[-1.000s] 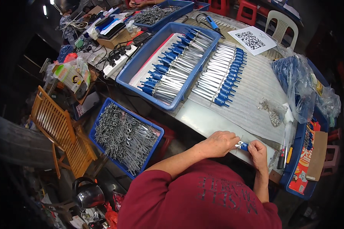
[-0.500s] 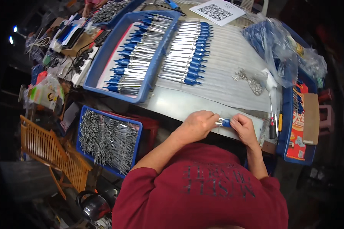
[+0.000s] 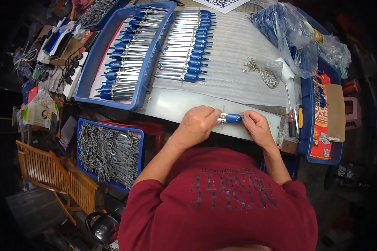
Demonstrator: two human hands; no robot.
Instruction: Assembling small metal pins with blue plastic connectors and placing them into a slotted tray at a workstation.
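Between my two hands is a slim piece with a blue body and a bright metal end [image 3: 234, 118]; I cannot make out its exact kind. My left hand [image 3: 200, 122] is closed around the metal end, which the fingers partly hide. At the other end, the fingertips of my right hand [image 3: 256, 125] pinch the blue tip. The piece lies sideways just over a pale smooth board [image 3: 176, 104] at the table's near edge. Beyond it, similar blue-and-metal pieces [image 3: 192, 60] lie in a column on white foam sheeting [image 3: 234, 54].
A blue tray [image 3: 141, 90] of similar pieces stands at left. Below it, another blue tray [image 3: 140, 146] holds many metal parts. Small metal parts [image 3: 268, 77] spill from a clear bag. Screwdrivers [image 3: 292, 125] lie by the right-hand blue bin [image 3: 308, 142]. A wooden folding chair [image 3: 50, 171] stands lower left.
The view has shifted, so the table sits further left and up. The blue-and-metal piece shows more of its body between my hands, and my right fingers now sit at its tip.
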